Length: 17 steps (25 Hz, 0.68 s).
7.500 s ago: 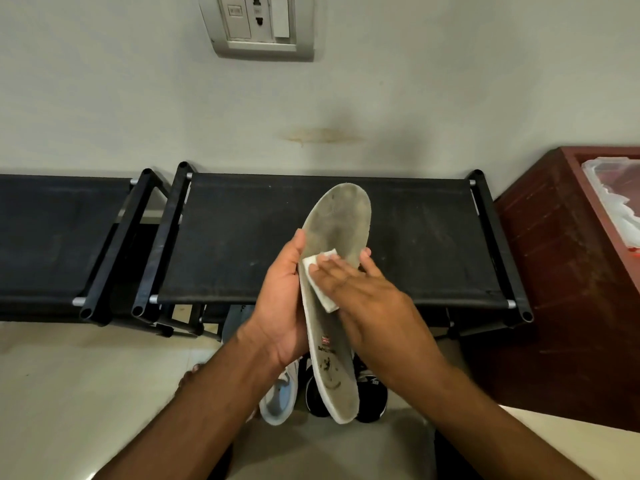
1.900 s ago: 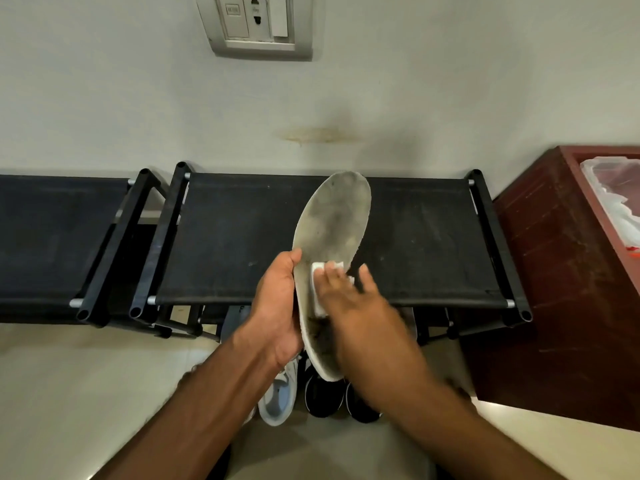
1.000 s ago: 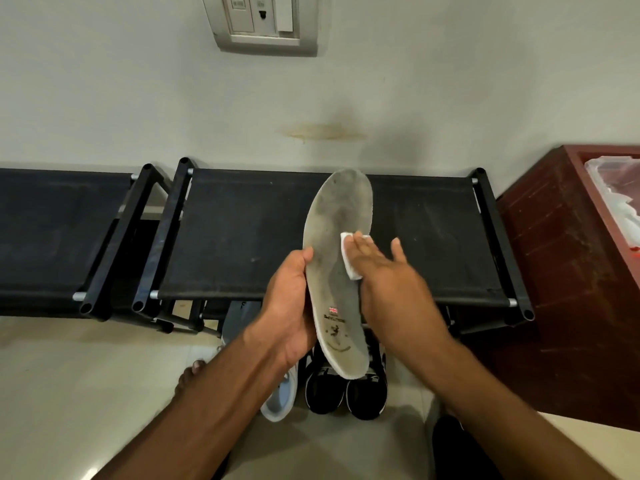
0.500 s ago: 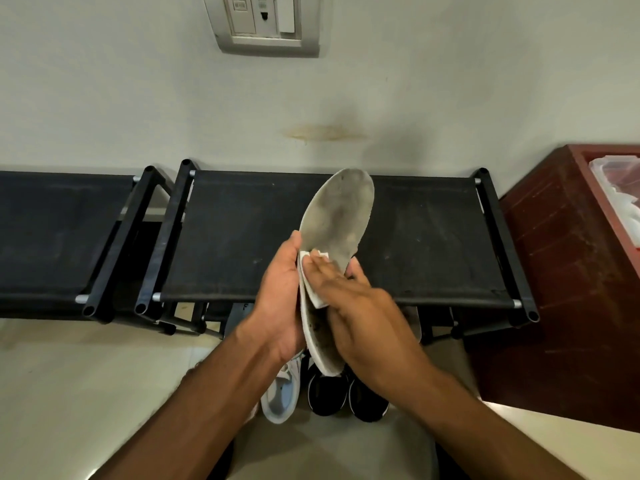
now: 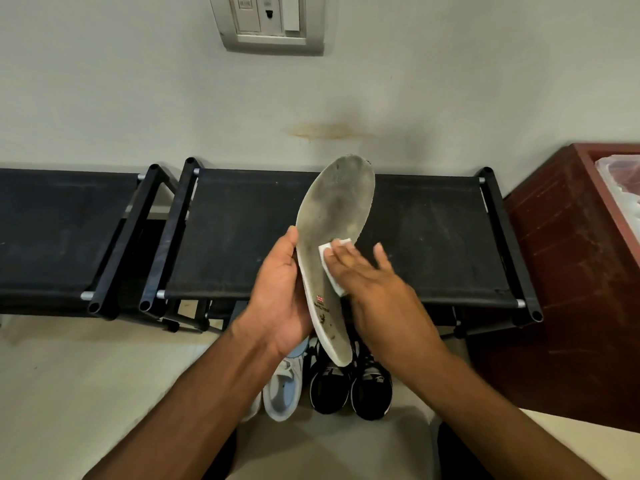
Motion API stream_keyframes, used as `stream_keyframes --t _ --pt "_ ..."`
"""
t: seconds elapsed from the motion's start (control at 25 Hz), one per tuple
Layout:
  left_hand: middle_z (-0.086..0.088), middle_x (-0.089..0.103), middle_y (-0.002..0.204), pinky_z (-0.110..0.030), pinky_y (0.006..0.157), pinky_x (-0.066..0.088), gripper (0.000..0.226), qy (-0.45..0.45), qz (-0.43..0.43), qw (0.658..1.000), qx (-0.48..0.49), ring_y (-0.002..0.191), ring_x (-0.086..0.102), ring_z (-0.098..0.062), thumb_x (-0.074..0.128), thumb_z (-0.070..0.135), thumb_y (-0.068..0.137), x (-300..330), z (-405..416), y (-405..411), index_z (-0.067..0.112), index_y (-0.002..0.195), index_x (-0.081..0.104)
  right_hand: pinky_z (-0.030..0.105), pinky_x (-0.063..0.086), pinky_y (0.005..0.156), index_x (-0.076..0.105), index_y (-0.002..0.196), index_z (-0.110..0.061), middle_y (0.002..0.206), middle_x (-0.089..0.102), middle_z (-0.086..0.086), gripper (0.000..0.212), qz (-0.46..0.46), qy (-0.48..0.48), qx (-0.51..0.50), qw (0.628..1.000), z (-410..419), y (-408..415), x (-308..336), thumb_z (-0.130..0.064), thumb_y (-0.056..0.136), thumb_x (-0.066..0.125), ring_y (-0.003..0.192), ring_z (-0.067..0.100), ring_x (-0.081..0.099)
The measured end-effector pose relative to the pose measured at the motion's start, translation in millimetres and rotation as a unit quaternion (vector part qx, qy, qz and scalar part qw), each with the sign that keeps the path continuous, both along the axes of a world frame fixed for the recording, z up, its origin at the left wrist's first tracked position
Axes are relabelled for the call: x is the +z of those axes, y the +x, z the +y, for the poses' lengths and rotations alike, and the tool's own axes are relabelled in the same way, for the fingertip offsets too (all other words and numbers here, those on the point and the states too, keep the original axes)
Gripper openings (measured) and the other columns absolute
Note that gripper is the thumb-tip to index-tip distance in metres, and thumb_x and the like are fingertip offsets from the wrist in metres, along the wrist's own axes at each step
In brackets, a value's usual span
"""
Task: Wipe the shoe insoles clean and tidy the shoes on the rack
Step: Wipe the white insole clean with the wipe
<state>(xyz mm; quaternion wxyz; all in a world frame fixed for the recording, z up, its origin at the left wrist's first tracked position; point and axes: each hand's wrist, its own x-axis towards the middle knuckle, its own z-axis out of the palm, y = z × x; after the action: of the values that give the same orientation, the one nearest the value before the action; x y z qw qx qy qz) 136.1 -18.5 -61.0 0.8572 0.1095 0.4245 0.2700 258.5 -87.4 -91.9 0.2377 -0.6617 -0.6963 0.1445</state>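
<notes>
Left hand holds the insole by its left edge, about mid-length. Thumb lies along the near edge; the other fingers are curled behind it, mostly hidden. The insole stands roughly upright, toe end up and leaning slightly right, heel end down. Grey and grimy across the forefoot, small printed logo near the heel.

Right hand is flat, fingers straight and slightly spread, pressing a folded white wipe against the middle of the insole's face. Nothing gripped, just palm and fingertip pressure. The wipe sticks out past the fingertips at the top and below the index finger on the left.

The insole is held in the air in front of the black shoe rack, over its top fabric shelf. A second rack stands just beside it on the left.

On the floor below the hands: a pair of black sneakers, toes toward the person, and a white and light blue sneaker touching them on the left, partly hidden by the left forearm.

Dark red cabinet right of the rack. Wall socket plate up top, brownish stain on the wall above the rack.
</notes>
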Motion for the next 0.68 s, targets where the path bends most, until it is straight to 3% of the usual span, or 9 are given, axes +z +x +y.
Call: stream_keyframes --t 0.08,0.2,0.28,0.36,0.44,0.56,0.6,0.68 --pt "-0.013 0.066 0.126 -0.043 0.106 0.044 0.062 0.003 0.001 1.000 -0.001 0.116 0.064 -0.026 0.038 0.055 0.099 -1.4 0.1 0.5 0.006 0.129 0.063 0.047 0.024 0.119 0.046 0.144 -0.009 0.149 0.042 0.007 0.063 0.024 -0.006 -0.009 1.000 -2.8 -7.6 1.4 0.012 0.084 0.046 0.142 0.016 0.034" --pt "-0.017 0.063 0.128 -0.041 0.102 0.048 0.064 -0.022 -0.001 1.000 0.013 0.103 0.065 -0.028 0.045 0.058 0.096 -2.8 4.1 0.0 0.007 0.131 0.061 0.023 0.014 0.121 0.045 0.144 -0.018 0.152 0.039 -0.005 0.056 0.187 -0.048 0.057 0.980 -11.5 -22.5 18.7 0.007 0.094 0.044 0.143 -0.001 0.026" --pt "-0.017 0.064 0.126 -0.042 0.101 0.048 0.064 -0.018 0.005 1.000 0.009 0.104 0.065 -0.029 0.043 0.057 0.097 -1.9 4.3 -2.1 0.007 0.131 0.062 0.025 0.014 0.121 0.045 0.144 -0.019 0.152 0.038 -0.007 0.059 0.167 -0.039 0.072 0.983 -11.0 -14.4 14.8 0.009 0.093 0.049 0.142 -0.002 0.024" --pt "-0.015 0.067 0.124 -0.043 0.102 0.048 0.062 -0.006 0.009 1.000 0.001 0.112 0.066 -0.029 0.039 0.055 0.099 -0.3 1.9 -0.7 0.007 0.129 0.063 0.042 0.024 0.120 0.044 0.145 -0.013 0.151 0.039 0.001 0.068 0.038 -0.004 0.026 0.999 -4.3 -1.5 1.4 0.015 0.084 0.054 0.142 0.007 0.027" --pt "-0.014 0.067 0.124 -0.042 0.100 0.049 0.060 0.000 0.012 1.000 0.005 0.115 0.066 -0.028 0.039 0.054 0.100 -1.9 0.4 0.9 0.007 0.128 0.064 0.050 0.029 0.116 0.046 0.143 -0.008 0.148 0.043 0.007 0.069 -0.003 0.013 -0.003 1.000 -2.3 -2.1 -1.0 0.016 0.079 0.054 0.140 0.014 0.032" --pt "-0.017 0.067 0.119 -0.043 0.100 0.048 0.063 -0.014 -0.006 1.000 0.021 0.102 0.066 -0.029 0.044 0.057 0.097 -6.1 4.3 0.1 0.006 0.128 0.064 0.029 0.014 0.122 0.045 0.144 -0.012 0.151 0.040 0.000 0.059 0.151 -0.033 0.061 0.986 -12.5 -22.9 15.9 0.009 0.089 0.043 0.144 0.004 0.025" --pt "-0.017 0.069 0.114 -0.044 0.099 0.049 0.062 -0.009 0.001 1.000 0.024 0.098 0.067 -0.028 0.044 0.057 0.096 -6.6 4.9 -0.8 0.006 0.125 0.065 0.025 0.011 0.121 0.043 0.145 -0.014 0.152 0.039 -0.003 0.058 0.168 -0.043 0.086 0.981 -14.1 -25.7 17.2 0.008 0.092 0.043 0.144 0.001 0.024" --pt "-0.016 0.072 0.109 -0.042 0.095 0.051 0.061 -0.015 0.000 1.000 0.010 0.095 0.069 -0.028 0.042 0.057 0.097 -3.4 -1.6 2.2 0.006 0.118 0.069 0.031 0.014 0.122 0.043 0.146 -0.014 0.152 0.039 0.001 0.059 0.105 -0.013 0.057 0.993 -9.3 -14.8 10.1 0.008 0.091 0.045 0.144 0.005 0.026"
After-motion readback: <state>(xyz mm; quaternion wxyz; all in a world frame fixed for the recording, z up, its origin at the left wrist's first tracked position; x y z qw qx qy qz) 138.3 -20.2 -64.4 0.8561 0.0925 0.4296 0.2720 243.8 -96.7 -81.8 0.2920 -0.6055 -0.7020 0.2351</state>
